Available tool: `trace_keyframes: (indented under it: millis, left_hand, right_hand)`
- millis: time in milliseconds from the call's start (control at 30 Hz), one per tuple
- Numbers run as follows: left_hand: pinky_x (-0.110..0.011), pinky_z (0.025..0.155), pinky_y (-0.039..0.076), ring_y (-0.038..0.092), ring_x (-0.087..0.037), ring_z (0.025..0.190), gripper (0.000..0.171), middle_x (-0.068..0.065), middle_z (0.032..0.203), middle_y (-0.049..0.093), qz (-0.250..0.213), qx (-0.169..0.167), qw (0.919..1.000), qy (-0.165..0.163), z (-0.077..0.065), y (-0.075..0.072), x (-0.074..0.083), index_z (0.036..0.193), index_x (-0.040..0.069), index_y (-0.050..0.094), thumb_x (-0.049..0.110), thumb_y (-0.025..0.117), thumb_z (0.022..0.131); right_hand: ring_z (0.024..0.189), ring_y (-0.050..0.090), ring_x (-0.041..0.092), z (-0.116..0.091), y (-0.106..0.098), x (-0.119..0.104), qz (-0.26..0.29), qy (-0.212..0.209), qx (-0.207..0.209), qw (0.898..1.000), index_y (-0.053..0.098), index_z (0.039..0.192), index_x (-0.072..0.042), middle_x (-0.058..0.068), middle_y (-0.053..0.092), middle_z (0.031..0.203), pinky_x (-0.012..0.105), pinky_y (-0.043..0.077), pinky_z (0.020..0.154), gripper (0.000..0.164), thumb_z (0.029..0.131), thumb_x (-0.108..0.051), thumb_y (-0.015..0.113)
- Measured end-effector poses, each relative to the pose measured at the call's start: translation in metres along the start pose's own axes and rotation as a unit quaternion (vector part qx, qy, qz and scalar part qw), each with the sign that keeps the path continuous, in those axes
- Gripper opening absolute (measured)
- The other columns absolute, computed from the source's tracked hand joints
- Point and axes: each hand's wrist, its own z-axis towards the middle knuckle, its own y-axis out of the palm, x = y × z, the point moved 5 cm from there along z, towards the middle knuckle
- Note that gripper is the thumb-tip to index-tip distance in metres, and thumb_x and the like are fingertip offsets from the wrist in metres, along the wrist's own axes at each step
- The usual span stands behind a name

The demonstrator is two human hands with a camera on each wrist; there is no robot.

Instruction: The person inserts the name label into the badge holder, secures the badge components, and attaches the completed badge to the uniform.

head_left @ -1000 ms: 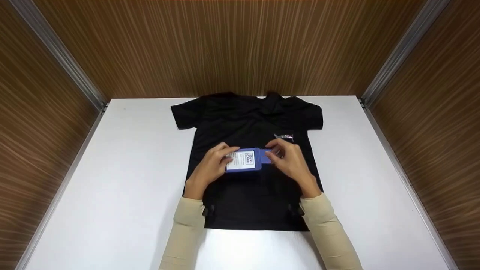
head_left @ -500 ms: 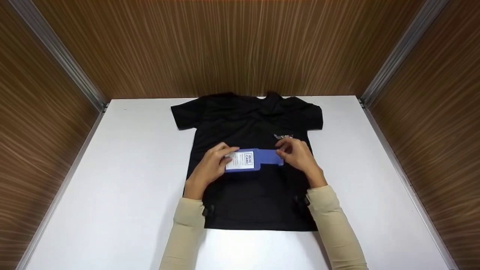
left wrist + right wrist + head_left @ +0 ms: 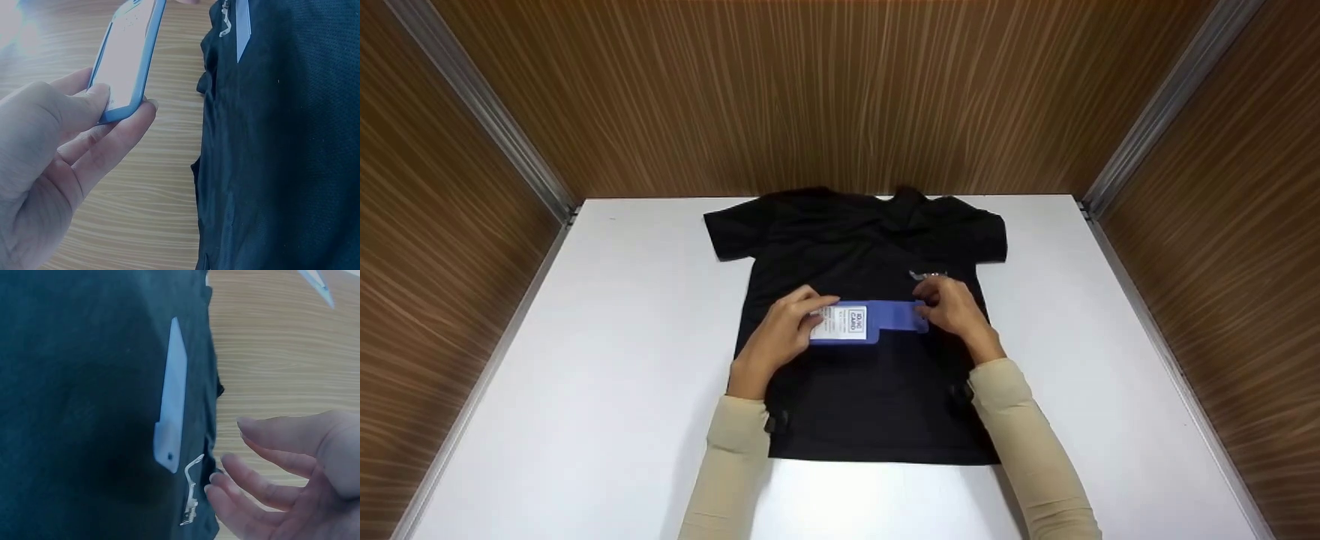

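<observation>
My left hand (image 3: 784, 330) pinches a blue card holder (image 3: 873, 326) between thumb and fingers. A white printed card (image 3: 841, 322) shows in the holder's frame; in the left wrist view the holder (image 3: 144, 67) is tilted. A flat blue strip (image 3: 175, 396) with a small hole at one end lies on the black T-shirt (image 3: 877, 397). My right hand (image 3: 292, 475) has its fingers spread apart with nothing between them. In the head view this hand (image 3: 958, 311) overlaps the strip's right end. Beside the strip lies a small clear strap with a metal clip (image 3: 191, 498).
The T-shirt lies flat on a white table (image 3: 622, 360), its sleeves toward the far edge. Brown wood-grain panels (image 3: 840, 97) enclose the back and both sides.
My right hand has moved right, away from the card holder, and more of the blue strip shows. The left hand keeps its hold on the card holder, almost still.
</observation>
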Motion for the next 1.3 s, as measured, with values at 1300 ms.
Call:
trace_keyframes:
  millis: [1300]
  left_hand:
    - [-0.039,0.087,0.056,0.065,-0.024,0.096,0.037,-0.012,0.108,0.068,0.004,0.009,0.9999,0.001,-0.003,-0.005,-0.003,0.13,0.009,0.072,-0.005,0.062,0.097]
  right_hand:
    - [0.114,0.064,0.045,0.013,0.021,0.013,-0.078,0.017,-0.054,0.995,0.072,0.114,0.005,0.026,0.072,0.115,0.056,0.05,0.102,0.044,0.072,-0.004,0.085]
